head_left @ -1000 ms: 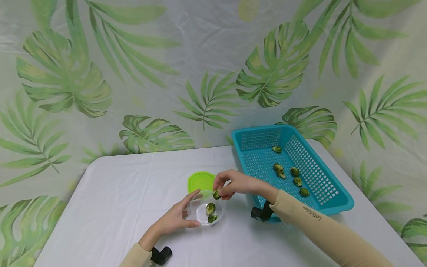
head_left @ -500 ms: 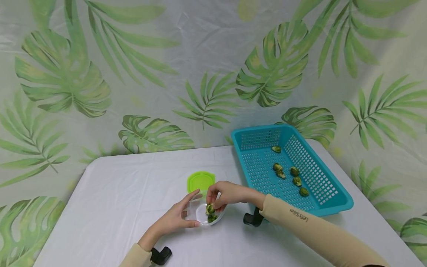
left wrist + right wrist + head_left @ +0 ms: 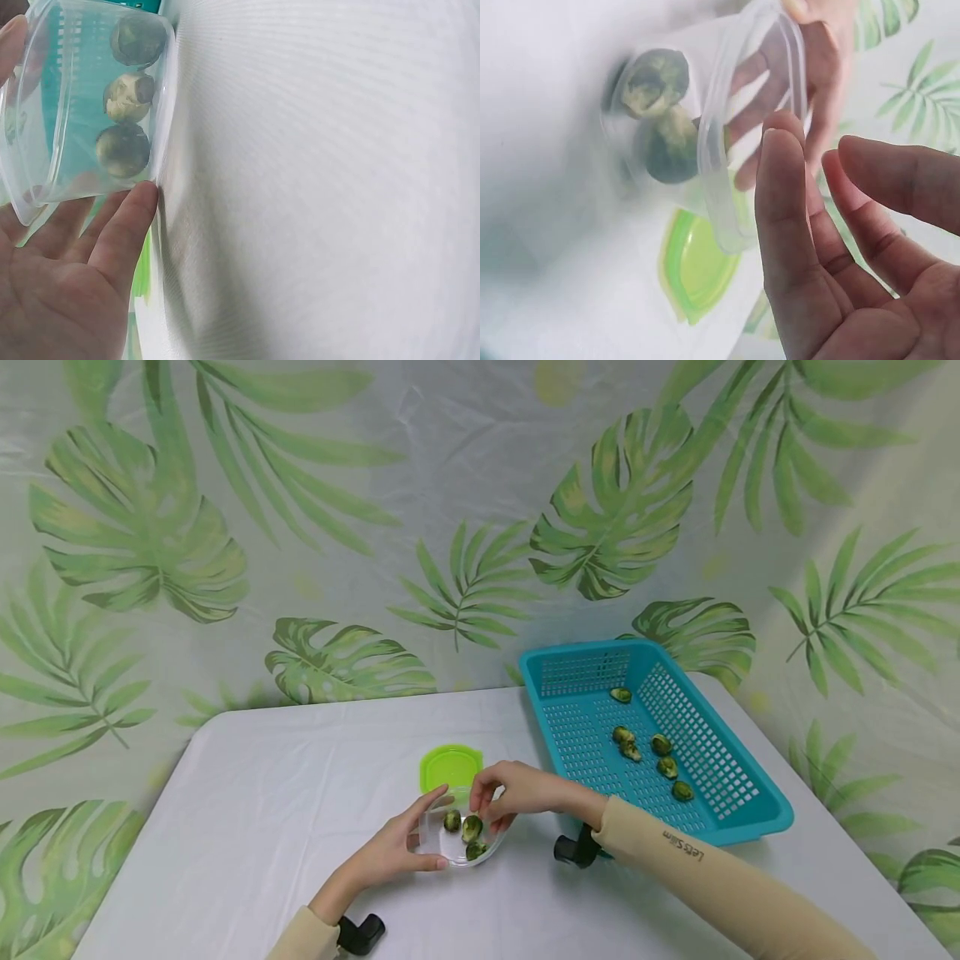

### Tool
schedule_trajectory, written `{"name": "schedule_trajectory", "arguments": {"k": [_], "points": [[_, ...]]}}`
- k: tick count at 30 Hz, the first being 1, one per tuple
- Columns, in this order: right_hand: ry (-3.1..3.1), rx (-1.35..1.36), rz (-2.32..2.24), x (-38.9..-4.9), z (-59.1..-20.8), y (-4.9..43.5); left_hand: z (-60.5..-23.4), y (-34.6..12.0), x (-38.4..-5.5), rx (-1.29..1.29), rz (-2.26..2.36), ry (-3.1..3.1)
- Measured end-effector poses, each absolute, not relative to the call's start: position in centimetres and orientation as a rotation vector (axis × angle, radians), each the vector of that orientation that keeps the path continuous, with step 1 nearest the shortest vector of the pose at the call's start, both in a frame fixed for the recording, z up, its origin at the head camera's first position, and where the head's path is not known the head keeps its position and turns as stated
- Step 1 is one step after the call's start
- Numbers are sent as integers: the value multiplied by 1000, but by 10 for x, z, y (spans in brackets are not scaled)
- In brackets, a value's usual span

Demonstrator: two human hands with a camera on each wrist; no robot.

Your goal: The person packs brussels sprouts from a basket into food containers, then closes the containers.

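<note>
My left hand (image 3: pixel 397 850) grips a clear plastic container (image 3: pixel 82 169) from the left, thumb on one side and fingers on the other. Three Brussels sprouts are inside it: one at the left (image 3: pixel 452 821), a middle one (image 3: pixel 472 828) and a near one (image 3: pixel 476 852). Over the container's right rim is my right hand (image 3: pixel 513 792), its fingers loosely bent. In the right wrist view that hand (image 3: pixel 855 255) holds nothing, and thumb and fingertips stand apart beside the container's rim (image 3: pixel 714 150). That view shows two of the sprouts (image 3: pixel 656 79) through the wall.
Just behind the container lies a bright green lid (image 3: pixel 450 766). A turquoise perforated basket (image 3: pixel 542 720) stands at the right with several more Brussels sprouts (image 3: pixel 667 767) scattered in it. White cloth covers the table (image 3: pixel 300 777), and a leaf-print curtain (image 3: pixel 465 485) hangs behind.
One second ago my right hand pinched a Brussels sprout at the container's rim. It reached down inside, released the sprout there and has drawn slightly back up. The left hand stayed in place.
</note>
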State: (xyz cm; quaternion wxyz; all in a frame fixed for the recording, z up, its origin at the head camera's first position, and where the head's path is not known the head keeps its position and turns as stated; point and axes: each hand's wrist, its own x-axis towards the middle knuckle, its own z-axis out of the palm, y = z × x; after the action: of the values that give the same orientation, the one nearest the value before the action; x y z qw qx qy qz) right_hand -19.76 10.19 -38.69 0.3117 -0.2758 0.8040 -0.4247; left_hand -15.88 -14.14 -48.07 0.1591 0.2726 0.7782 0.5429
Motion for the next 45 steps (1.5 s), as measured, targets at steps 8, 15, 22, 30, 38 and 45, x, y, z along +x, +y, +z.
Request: {"name": "schedule_trajectory", "arguments": {"k": [8, 15, 22, 30, 38, 45], "points": [[2099, -725, -1222, -203, -376, 116, -479, -140, -158, 758, 1552, 2237], [2090, -715, -1332, -209, -363, 132, -480, -141, -158, 770, 1557, 2235], [2117, -654, -1437, -215, -352, 149, -480, -141, -158, 783, 1557, 2240], [2126, -613, -1537, -225, -353, 175, -481, -142, -158, 795, 1548, 2250], [2157, -569, -1593, -234, -358, 202, -482, -141, -159, 811, 1545, 2255], [2193, -541, -1630, -244, -369, 227, -483, -142, -159, 819, 1546, 2256]]}}
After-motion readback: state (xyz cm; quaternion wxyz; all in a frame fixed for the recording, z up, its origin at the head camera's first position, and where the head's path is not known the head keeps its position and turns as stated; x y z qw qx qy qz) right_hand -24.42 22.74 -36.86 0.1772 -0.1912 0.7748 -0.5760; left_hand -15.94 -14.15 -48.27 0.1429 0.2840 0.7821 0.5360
